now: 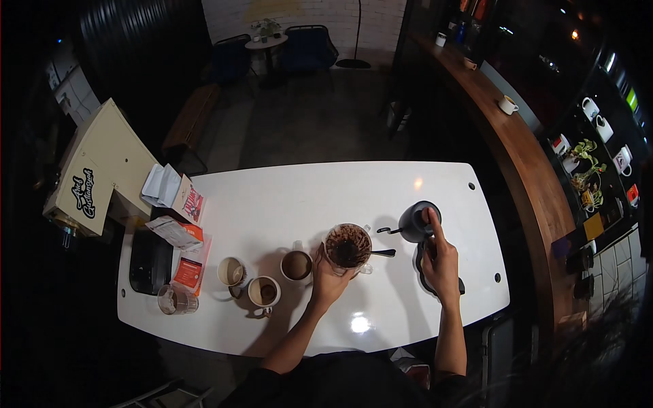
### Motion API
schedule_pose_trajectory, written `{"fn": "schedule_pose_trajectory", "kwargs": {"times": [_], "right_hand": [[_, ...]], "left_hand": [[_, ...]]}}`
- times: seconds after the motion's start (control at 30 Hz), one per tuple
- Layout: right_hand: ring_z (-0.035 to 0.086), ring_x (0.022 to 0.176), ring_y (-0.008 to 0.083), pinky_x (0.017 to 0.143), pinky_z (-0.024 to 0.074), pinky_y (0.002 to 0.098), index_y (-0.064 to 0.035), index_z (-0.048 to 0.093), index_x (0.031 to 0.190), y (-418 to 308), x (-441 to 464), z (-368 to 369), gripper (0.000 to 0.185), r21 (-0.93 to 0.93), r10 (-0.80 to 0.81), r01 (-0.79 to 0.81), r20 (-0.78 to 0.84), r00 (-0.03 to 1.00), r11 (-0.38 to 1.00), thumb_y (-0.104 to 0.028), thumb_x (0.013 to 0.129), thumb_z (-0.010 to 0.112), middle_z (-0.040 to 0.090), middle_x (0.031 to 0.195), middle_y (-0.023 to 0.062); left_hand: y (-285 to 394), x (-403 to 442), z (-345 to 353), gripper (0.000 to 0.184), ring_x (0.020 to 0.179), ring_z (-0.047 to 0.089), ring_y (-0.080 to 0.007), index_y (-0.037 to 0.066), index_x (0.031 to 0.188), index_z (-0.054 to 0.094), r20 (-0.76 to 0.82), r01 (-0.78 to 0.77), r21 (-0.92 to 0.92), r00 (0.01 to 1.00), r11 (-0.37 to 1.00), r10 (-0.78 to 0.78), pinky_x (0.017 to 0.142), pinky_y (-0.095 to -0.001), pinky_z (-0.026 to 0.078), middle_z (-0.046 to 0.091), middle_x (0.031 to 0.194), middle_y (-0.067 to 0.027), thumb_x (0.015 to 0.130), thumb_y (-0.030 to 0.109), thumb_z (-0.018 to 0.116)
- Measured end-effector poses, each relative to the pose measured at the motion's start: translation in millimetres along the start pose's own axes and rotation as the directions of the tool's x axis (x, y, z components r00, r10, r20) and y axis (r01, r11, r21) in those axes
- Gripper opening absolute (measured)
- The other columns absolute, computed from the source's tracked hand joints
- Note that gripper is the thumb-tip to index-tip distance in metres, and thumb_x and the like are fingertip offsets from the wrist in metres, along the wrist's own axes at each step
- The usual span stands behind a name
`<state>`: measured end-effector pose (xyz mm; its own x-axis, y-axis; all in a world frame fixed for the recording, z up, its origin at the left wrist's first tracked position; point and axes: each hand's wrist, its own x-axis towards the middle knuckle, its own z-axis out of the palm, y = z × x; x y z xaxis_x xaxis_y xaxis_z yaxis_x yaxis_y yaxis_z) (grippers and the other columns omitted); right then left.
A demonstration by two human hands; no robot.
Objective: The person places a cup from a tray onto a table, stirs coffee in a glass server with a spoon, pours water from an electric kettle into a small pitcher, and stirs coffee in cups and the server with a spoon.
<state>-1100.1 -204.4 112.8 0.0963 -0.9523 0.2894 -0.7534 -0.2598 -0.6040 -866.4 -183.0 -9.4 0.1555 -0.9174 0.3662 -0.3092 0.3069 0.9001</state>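
My left hand (330, 282) is wrapped round a glass dripper (347, 246) with dark wet coffee grounds inside, above the middle of the white table (272, 197). A black spoon handle (383, 253) shows to its right. My right hand (441, 262) grips the handle of a dark gooseneck kettle (416, 221), one finger stretched over its lid; the spout points left, toward the dripper. Beneath that hand lies a black base (428, 275), partly hidden. Left of my left hand stand three white cups (297, 265), (264, 291), (231, 271) with brown contents or residue.
A glass (177, 300) stands at the table's left front, beside coffee bags (190, 266) and a black tray (151, 260). A beige machine (102, 170) is at the left. Along the right runs a wooden counter (524, 156) with a white cup (508, 105).
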Motion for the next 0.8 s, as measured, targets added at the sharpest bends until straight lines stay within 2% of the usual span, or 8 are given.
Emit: {"fn": "schedule_pose_trajectory", "kwargs": {"times": [0.13, 0.17, 0.23, 0.27, 0.33, 0.57, 0.63, 0.8], "right_hand": [[0.065, 0.073, 0.0383, 0.07, 0.0473, 0.0461, -0.0188, 0.032, 0.154, -7.5, 4.9, 0.1, 0.089, -0.021, -0.004, 0.005, 0.04, 0.999, 1.0, 0.016, 0.074, 0.052, 0.066, 0.087, 0.0238], [0.065, 0.073, 0.0383, 0.07, 0.0473, 0.0461, -0.0188, 0.032, 0.154, -6.2, 5.4, 2.8, 0.089, -0.022, -0.008, 0.009, 0.041, 0.999, 1.0, 0.016, 0.074, 0.052, 0.066, 0.087, 0.0238], [0.057, 0.057, 0.0282, 0.065, 0.0464, 0.043, -0.0226, 0.031, 0.155, -3.3, 5.3, 7.2, 0.088, -0.04, -0.098, 0.098, -0.004, 0.995, 0.994, 0.016, 0.079, 0.054, 0.058, 0.066, 0.0165], [0.057, 0.057, 0.0282, 0.065, 0.0464, 0.043, -0.0226, 0.031, 0.155, -4.4, 4.4, 6.5, 0.088, -0.041, -0.101, 0.101, -0.001, 0.995, 0.994, 0.016, 0.079, 0.054, 0.058, 0.066, 0.0165], [0.063, 0.068, 0.0361, 0.066, 0.0456, 0.047, -0.0207, 0.032, 0.154, -7.3, 3.5, 4.0, 0.09, -0.077, -0.088, 0.091, 0.036, 0.995, 0.993, 0.015, 0.075, 0.054, 0.063, 0.077, 0.0195], [0.059, 0.061, 0.0331, 0.061, 0.0437, 0.0469, -0.0252, 0.032, 0.154, -1.1, 3.3, 5.2, 0.09, -0.152, -0.143, 0.139, -0.018, 0.99, 0.979, 0.014, 0.076, 0.056, 0.057, 0.07, 0.0165], [0.067, 0.078, 0.0369, 0.074, 0.0502, 0.0456, -0.0233, 0.038, 0.152, -6.3, 4.0, 1.0, 0.09, -0.188, -0.036, 0.039, 0.022, 0.999, 0.981, 0.019, 0.075, 0.056, 0.069, 0.091, 0.0222], [0.066, 0.073, 0.0348, 0.071, 0.0493, 0.0459, -0.0241, 0.039, 0.151, -4.5, 5.7, -1.3, 0.09, -0.201, -0.054, 0.054, 0.002, 0.999, 0.978, 0.019, 0.074, 0.056, 0.068, 0.088, 0.0211]], "left_hand": [[-3.5, -1.1, 4.4, 0.047, 0.111, 0.058, -0.0358, 0.0, 0.114, 0.062, -0.019, 0.073, -0.206, 0.997, 0.976, -0.079, 0.096, -0.0455, 0.045, 0.062, 0.117, -0.0179, 0.071, 0.004, 0.079], [-4.1, -1.2, 3.1, 0.047, 0.111, 0.057, -0.0361, 0.0, 0.115, 0.062, -0.017, 0.057, -0.141, 0.998, 0.988, -0.06, 0.097, -0.0458, 0.045, 0.062, 0.118, -0.0182, 0.071, 0.005, 0.079], [-0.9, -1.5, 1.6, 0.047, 0.112, 0.057, -0.0365, 0.0, 0.115, 0.062, -0.018, 0.045, -0.075, 0.999, 0.996, -0.046, 0.097, -0.0461, 0.045, 0.061, 0.119, -0.0184, 0.071, 0.005, 0.079], [1.6, -1.7, 1.2, 0.048, 0.112, 0.057, -0.0366, 0.0, 0.115, 0.062, -0.021, 0.033, -0.049, 0.999, 0.998, -0.034, 0.097, -0.046, 0.045, 0.061, 0.12, -0.0185, 0.071, 0.005, 0.08], [0.7, -1.3, 1.7, 0.048, 0.112, 0.057, -0.0367, 0.0, 0.116, 0.062, -0.024, 0.018, -0.022, 1.0, 1.0, -0.018, 0.097, -0.046, 0.045, 0.061, 0.12, -0.0186, 0.071, 0.005, 0.08], [0.7, -0.7, 1.2, 0.05, 0.113, 0.056, -0.0372, -0.001, 0.117, 0.06, -0.003, 0.008, -0.042, 1.0, 0.999, -0.008, 0.097, -0.0461, 0.045, 0.06, 0.119, -0.0189, 0.071, 0.004, 0.079], [-3.3, -2.6, 2.0, 0.051, 0.113, 0.056, -0.0372, -0.001, 0.118, 0.059, -0.008, 0.027, -0.056, 1.0, 0.998, -0.027, 0.097, -0.0461, 0.045, 0.06, 0.12, -0.0191, 0.072, 0.004, 0.079], [-11.0, -3.8, 3.7, 0.053, 0.114, 0.055, -0.0375, -0.001, 0.12, 0.058, -0.013, 0.021, -0.045, 1.0, 0.999, -0.022, 0.098, -0.0465, 0.044, 0.059, 0.12, -0.0194, 0.072, 0.004, 0.079]]}}
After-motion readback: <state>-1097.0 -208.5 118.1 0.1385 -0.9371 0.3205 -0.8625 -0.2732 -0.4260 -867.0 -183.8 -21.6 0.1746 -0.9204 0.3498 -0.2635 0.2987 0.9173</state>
